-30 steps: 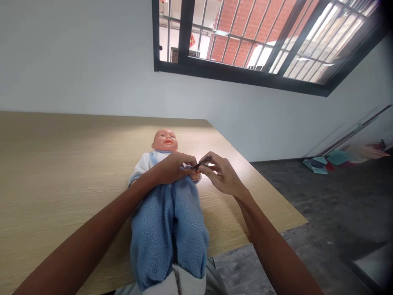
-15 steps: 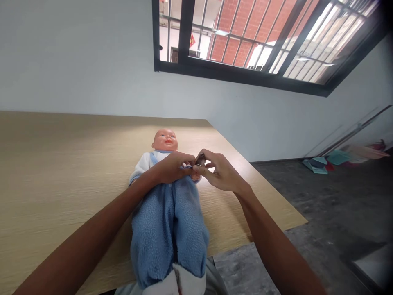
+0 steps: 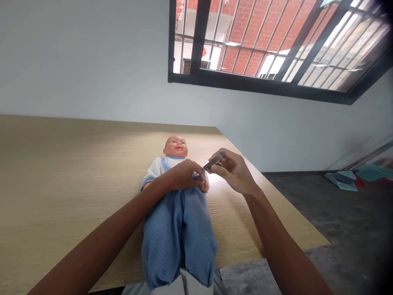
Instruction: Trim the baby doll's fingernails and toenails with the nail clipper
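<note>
A baby doll (image 3: 162,229) in blue fleece trousers and a white top lies face up, its head pointing away from me. My left hand (image 3: 184,174) reaches across its chest and is closed around the doll's arm at the blue cuff. Below my fingers the small doll hand (image 3: 204,187) pokes out. In my right hand (image 3: 236,171) is a silver nail clipper (image 3: 215,159), pinched between thumb and fingers and tilted, its lower end close to my left fingertips. Whether that end touches anything I cannot tell.
The wooden table (image 3: 76,176) carries the doll, and its right edge runs beyond my right arm. Behind it rises a pale wall (image 3: 92,61) with a barred window (image 3: 260,41). Teal and red items (image 3: 344,180) lie on the dark floor at right.
My right hand has drawn slightly away from my left, turning the nail clipper so it shows more fully. The doll's hand is more exposed. The whole view has shifted a little.
</note>
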Motion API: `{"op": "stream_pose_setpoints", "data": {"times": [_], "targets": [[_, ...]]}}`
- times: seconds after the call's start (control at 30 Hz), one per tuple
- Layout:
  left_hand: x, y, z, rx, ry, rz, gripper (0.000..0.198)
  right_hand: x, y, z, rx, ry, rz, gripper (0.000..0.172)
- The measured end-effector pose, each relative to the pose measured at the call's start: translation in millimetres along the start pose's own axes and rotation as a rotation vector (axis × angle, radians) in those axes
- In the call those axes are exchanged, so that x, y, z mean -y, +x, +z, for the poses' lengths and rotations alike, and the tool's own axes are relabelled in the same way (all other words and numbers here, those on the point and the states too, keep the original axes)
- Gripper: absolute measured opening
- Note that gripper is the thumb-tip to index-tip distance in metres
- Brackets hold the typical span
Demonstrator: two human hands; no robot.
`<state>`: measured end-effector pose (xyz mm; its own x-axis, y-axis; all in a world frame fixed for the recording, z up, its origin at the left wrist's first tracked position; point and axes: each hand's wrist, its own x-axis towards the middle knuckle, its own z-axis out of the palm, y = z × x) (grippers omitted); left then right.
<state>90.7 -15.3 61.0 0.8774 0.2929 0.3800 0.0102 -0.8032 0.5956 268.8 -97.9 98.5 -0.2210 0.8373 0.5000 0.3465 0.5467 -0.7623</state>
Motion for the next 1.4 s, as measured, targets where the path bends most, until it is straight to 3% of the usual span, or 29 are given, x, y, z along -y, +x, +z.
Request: {"op": "stream_pose_setpoints", "data": {"times": [0.1, 0.2, 0.33, 0.4, 0.53, 0.6, 0.7, 0.87, 1.13, 1.3, 1.4], "targets": [[-13.1, -0.7, -3.1, -0.007, 0.089, -0.012, 0.015, -0.6, 0.9, 7.8, -0.036, 0.034, -0.008, 0.026], [-23.5, -18.8, -20.4, -0.016, 0.173, -0.013, 0.020, 3.1, 1.7, 11.8, -0.047, 0.057, -0.022, 0.024], [-26.4, -78.1, -55.9, -0.167, 0.277, -0.155, 0.028, 12.0, 11.3, 17.3, -0.040, 0.105, -0.045, 0.021], [-25.4, -110.2, -67.3, -0.185, 0.285, -0.222, 0.026, 17.0, 20.8, 26.7, 0.014, 0.106, -0.033, 0.019], [-20.8, -147.1, -66.3, -0.143, 0.238, -0.244, 0.028, 24.4, 41.2, 60.0, 0.218, -0.006, -0.047, 0.017], [-16.0, -151.5, -58.4, -0.183, 0.228, -0.247, 0.031, 24.3, 47.6, 77.8, 0.329, -0.017, -0.107, 0.018], [-7.4, -151.1, -45.1, -0.277, 0.221, -0.254, 0.015, 17.4, 49.0, 97.7, 0.402, 0.021, -0.182, 0.018], [2.7, -149.8, -24.6, -0.475, 0.227, -0.241, 0.006, -1.5, 35.2, 109.1, 0.310, 0.028, -0.172, 0.014], [8.6, -140.3, -2.8, -0.821, 0.266, -0.186, 0.014, -8.8, 25.1, 110.1, 0.198, 0.020, -0.146, 0.020], [4.7, -136.2, 0.5, -0.884, 0.286, -0.166, 0.015, -6.4, 24.2, 108.5, 0.112, -0.187, -0.193, 0.022], [3.6, -136.1, 0.7, -0.890, 0.293, -0.155, 0.016, -5.3, 23.1, 106.4, 0.161, -0.286, -0.282, 0.025]]}}
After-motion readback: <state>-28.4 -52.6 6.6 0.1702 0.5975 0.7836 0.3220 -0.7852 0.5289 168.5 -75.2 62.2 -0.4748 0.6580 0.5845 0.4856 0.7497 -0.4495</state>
